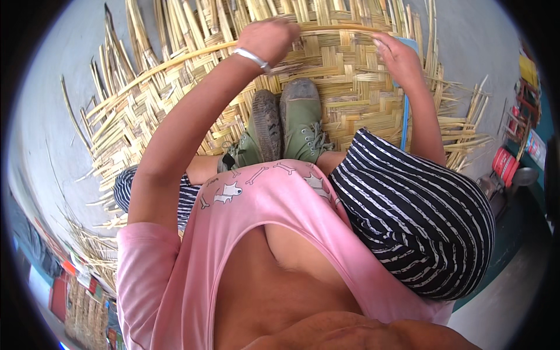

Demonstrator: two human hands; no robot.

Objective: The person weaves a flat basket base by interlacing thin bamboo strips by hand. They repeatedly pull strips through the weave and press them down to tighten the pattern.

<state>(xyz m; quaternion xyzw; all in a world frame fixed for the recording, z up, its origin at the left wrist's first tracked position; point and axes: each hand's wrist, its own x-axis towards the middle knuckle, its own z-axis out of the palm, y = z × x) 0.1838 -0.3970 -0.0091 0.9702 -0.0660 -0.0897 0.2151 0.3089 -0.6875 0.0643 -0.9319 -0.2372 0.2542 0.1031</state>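
A large woven bamboo mat (344, 87) lies on the grey floor under me, with loose strip ends sticking out all round. My left hand (268, 38), a silver bangle on its wrist, presses down on a long curved bamboo strip (175, 58) that runs across the weave. My right hand (399, 55) rests on the far part of the mat with its fingers curled over the strips, next to a blue tool (404, 111) that lies along my forearm. Whether the right hand grips a strip I cannot tell. My green shoes (286, 122) stand on the mat between my arms.
Grey concrete floor (52, 105) surrounds the mat. A red canister (504, 166) and other small items stand at the right edge. Bundled bamboo and coloured objects (81, 291) lie at the lower left. My knees in striped trousers (420, 216) fill the lower middle.
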